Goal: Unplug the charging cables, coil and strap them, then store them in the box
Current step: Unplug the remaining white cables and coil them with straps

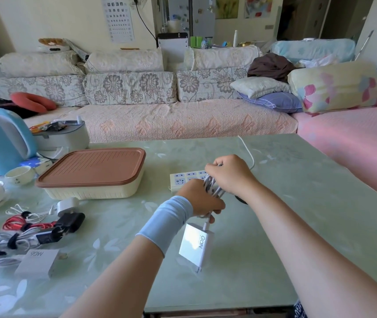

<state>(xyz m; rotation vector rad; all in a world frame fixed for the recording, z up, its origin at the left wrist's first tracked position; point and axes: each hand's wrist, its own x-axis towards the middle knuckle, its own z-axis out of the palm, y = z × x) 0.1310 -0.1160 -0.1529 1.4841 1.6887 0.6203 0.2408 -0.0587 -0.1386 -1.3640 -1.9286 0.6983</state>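
White cable (211, 188): coiled bundle, held over bench (302, 198)
Left hand (200, 200): grips bundle's lower end
Right hand (228, 174): grips upper end
Charger (195, 245): hangs under left hand

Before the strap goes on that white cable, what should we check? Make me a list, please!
1. Charger unplugged: ok. The white charger hangs free below the left hand, off the power strip.
2. Cable coiled: ok. The white cable is bunched in loops between both hands.
3. Firm hold: ok. The left hand and the right hand both grip the loops.
4. Strap ready: cannot tell. No strap shows on the bundle, and the hands cover much of it.
5. Box open: not ok. The lid is on the box.
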